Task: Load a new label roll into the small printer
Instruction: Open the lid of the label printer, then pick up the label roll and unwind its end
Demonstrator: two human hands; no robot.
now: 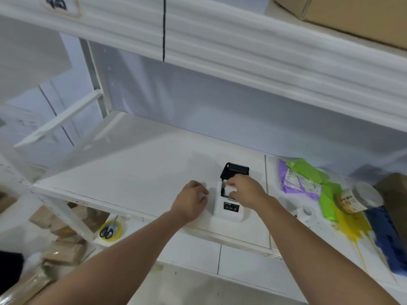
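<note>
The small white printer [229,213] stands on the white shelf [132,172] with its black lid [234,170] tipped up and open. My right hand [246,191] is over the open bay, fingers closed on a white label roll [231,190] that sits partly inside the bay. My left hand [191,200] rests just left of the printer, fingers curled against its side; whether it grips the casing or something small and white is unclear.
Green, purple, yellow and blue mailer bags [308,181] and a tape roll [356,200] lie to the right. A small white roll [307,211] sits near my right forearm. Scissors on yellow tape [109,231] and brown parcels [63,252] lie below left.
</note>
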